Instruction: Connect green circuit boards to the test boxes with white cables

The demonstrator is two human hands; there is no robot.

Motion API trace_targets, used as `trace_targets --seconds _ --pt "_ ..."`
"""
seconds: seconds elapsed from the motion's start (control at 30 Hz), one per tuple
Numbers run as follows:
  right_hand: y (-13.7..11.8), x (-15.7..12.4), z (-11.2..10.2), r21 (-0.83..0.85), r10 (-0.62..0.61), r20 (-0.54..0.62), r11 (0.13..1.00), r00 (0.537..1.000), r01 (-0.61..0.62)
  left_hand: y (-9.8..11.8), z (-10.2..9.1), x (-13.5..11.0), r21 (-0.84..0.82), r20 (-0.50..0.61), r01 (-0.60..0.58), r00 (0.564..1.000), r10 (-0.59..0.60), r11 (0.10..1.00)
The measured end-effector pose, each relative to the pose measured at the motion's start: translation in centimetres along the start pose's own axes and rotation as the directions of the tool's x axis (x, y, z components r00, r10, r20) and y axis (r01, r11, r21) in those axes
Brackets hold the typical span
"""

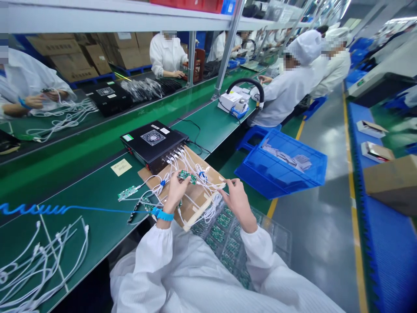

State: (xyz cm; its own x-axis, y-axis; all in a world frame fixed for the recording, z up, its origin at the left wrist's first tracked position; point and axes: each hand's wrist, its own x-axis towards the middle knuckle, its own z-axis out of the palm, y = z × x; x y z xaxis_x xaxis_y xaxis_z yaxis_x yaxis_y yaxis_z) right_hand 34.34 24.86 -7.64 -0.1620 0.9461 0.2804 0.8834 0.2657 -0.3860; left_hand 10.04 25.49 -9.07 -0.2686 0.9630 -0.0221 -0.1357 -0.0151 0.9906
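Circuit board: I hold a small green circuit board [186,176] just above the cardboard sheet [213,170], in front of the black box [153,145].
Left hand: my left hand [176,191] has its fingers closed on the near edge of the circuit board. A blue wrist strap [162,214] sits on that wrist, and its coiled cord [32,208] runs left across the table [97,217].
Right hand: my right hand [237,199] has thumb and forefinger pressed together on the end of a white cable [213,186], just right of the circuit board. I cannot tell whether plug and board touch.
Black box: a row of white cables is plugged into its front face and fans out over the cardboard sheet.
Done, as judged: a second board [127,192] lies on the table to the left with a cable on it.
Left, as judged: the clear tray [276,239] on my lap holds many boards with no cable, so most of the work remains.
Spare cables: a bundle of loose cables [42,256] lies far left, well apart from my hands.
Edges: the cardboard sheet overhangs the table edge above the clear tray.
Open room: the table is bare between the second board and the loose cables. To my right stand a blue bin [260,178] and the open aisle.
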Motion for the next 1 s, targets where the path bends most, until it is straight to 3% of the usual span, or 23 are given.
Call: trace_targets --seconds 0.1,0.2,0.37,0.53,0.6,0.7,0.83,1.0 --pt "2.2 -0.4 -0.2 0.002 0.017 0.192 1.0 0.981 -0.017 -0.2 0.2 0.1 0.031 -0.02 -0.015 1.0 0.015 0.999" --pt "3.1 0.3 -0.1 0.287 0.036 0.326 0.949 0.945 -0.134 -0.6 0.2 0.0 0.036 -0.023 -0.031 0.999 0.032 0.999" --pt "1.4 3.4 -0.3 0.751 -0.012 0.34 0.605 0.94 -0.264 -0.5 0.1 0.0 0.049 -0.028 -0.072 0.997 0.074 0.996" --pt "-1.6 6.3 1.0 0.889 -0.021 0.401 0.253 0.916 -0.383 0.9 0.5 -0.4 0.248 -0.037 -0.135 0.988 0.149 0.959" --pt "-2.8 6.7 1.9 0.909 -0.015 0.381 0.187 0.924 -0.372 1.5 0.8 -0.6 0.302 -0.009 -0.163 0.985 0.173 0.939" --pt "-4.6 6.7 3.0 0.933 -0.016 0.307 0.204 0.952 -0.298 2.1 1.3 -0.9 0.216 0.033 -0.167 0.986 0.163 0.962" --pt "-6.3 6.3 3.5 0.945 -0.031 0.237 0.239 0.971 -0.223 2.7 1.5 -1.2 -0.057 0.089 -0.053 0.994 0.058 0.997" --pt "-6.4 5.8 3.8 0.924 -0.022 0.09 0.376 0.996 -0.075 3.0 1.1 -1.4 -0.3 0.214 0.098 0.976 -0.034 0.949"
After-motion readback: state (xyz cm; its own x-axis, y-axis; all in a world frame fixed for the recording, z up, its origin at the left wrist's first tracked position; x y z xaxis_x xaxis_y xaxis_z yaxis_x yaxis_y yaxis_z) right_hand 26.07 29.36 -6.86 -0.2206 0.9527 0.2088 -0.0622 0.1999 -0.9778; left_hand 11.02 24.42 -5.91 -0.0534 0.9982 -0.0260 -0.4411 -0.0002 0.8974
